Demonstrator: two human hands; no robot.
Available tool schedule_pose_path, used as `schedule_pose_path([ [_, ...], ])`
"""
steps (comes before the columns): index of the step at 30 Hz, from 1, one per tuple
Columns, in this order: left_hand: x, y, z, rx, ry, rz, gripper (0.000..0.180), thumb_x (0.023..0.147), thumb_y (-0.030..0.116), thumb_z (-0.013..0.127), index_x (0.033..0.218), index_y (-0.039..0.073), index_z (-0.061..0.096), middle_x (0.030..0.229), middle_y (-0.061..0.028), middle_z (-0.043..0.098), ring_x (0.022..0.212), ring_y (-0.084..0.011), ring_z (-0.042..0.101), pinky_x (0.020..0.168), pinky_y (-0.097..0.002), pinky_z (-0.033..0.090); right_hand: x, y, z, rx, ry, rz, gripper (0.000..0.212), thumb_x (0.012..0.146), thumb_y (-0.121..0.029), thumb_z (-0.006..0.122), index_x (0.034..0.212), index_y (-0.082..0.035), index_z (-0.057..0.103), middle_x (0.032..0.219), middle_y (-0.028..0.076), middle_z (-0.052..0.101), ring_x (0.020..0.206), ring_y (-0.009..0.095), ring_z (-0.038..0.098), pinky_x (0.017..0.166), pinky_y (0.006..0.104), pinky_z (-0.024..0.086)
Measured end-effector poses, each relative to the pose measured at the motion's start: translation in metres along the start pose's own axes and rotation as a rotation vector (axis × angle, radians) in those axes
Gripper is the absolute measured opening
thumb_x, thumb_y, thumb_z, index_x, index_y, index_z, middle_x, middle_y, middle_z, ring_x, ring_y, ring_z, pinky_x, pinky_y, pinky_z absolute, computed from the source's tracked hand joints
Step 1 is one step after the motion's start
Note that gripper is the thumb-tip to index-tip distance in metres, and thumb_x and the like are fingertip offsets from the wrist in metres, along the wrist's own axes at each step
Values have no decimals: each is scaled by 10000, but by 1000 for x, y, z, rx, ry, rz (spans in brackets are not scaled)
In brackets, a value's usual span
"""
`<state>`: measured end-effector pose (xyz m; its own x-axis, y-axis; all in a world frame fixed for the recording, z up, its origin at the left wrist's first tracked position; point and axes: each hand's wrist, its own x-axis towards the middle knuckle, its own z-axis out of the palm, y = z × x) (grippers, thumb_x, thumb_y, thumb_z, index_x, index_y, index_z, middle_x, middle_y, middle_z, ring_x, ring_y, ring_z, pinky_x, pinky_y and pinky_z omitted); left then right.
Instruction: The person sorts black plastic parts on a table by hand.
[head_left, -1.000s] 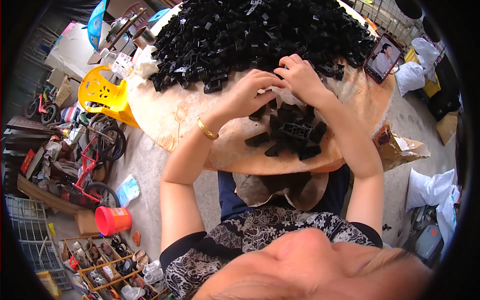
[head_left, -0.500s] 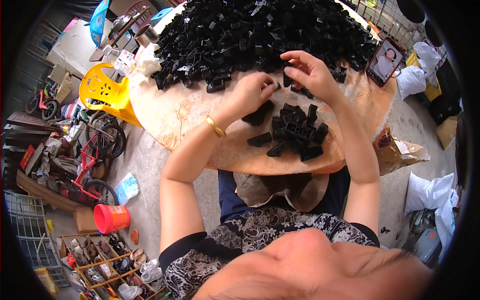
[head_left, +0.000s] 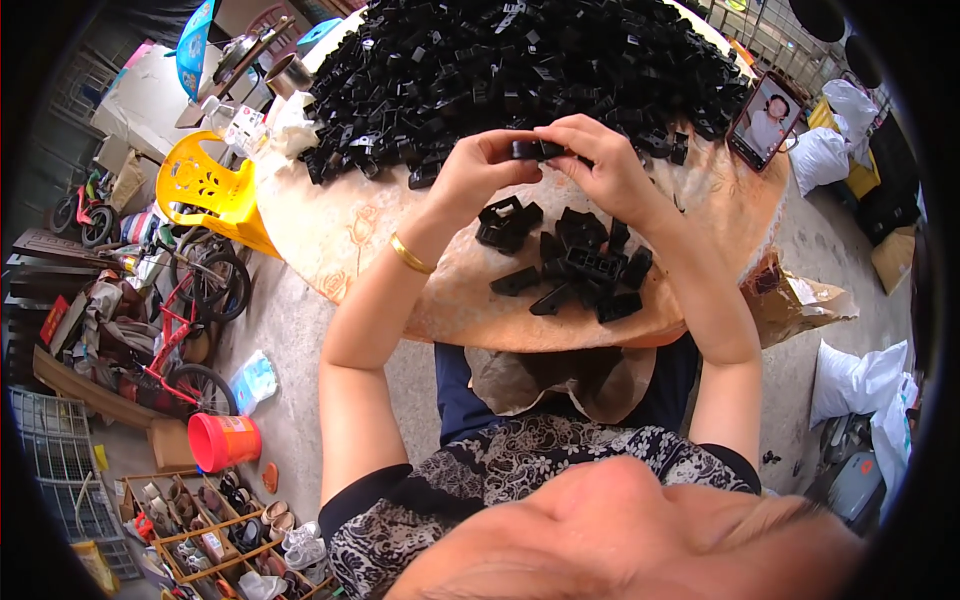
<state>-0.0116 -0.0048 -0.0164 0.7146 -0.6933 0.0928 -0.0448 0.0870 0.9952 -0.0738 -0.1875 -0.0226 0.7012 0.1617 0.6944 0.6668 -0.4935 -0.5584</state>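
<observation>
Pinching a small black plastic piece (head_left: 530, 150) from its left with the left hand (head_left: 470, 172) and from its right with the right hand (head_left: 608, 172), over the cloth-covered counter (head_left: 450, 305). Holding it near a large heap of black parts (head_left: 500, 75), beyond a smaller black cluster (head_left: 593, 262), left of the lit phone (head_left: 766, 122).

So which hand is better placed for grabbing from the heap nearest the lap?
Probably the right hand: it's nearer that heap, though it and the left hand hold a black part.

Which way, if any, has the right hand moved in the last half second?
Yes, leftward: the right hand now sits farther from the phone, beside the left hand.
</observation>
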Motion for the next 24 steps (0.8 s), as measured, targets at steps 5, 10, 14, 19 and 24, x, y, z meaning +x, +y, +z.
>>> schedule_pose_path([
  [5,-1,-1,4,344,67,33,288,806,-25,586,1094,-30,563,870,-80,645,766,-127,633,729,-242,522,0,-5,4,-168,68,-80,427,728,7,638,1143,-58,556,951,117,607,821,237,591,702,308,493],
  [10,-4,-2,8,452,24,38,263,803,-40,568,1065,-33,571,846,-69,650,759,-113,630,709,-236,517,-2,-11,9,-49,61,-56,458,728,-26,654,1169,-82,542,898,101,611,799,238,588,679,309,494],
  [14,-3,-5,8,223,23,28,274,786,-35,577,1059,-11,596,781,-71,659,724,-96,627,667,-222,504,-3,-14,7,-56,19,-4,479,729,15,638,1188,-53,521,921,93,613,823,231,585,749,303,475],
  [19,-4,-6,9,217,35,24,245,791,-48,561,1032,-23,599,797,-53,647,719,-93,623,657,-212,502,-6,-12,6,-191,-5,-116,475,714,12,651,1168,-67,538,875,87,601,762,225,573,666,290,482],
  [24,-4,-5,10,225,38,78,217,789,-51,563,1000,-25,609,790,-51,647,708,-92,619,644,-206,496,-5,-11,7,-185,53,-194,464,704,-18,669,1149,-78,550,815,88,582,722,237,571,618,302,493],
])
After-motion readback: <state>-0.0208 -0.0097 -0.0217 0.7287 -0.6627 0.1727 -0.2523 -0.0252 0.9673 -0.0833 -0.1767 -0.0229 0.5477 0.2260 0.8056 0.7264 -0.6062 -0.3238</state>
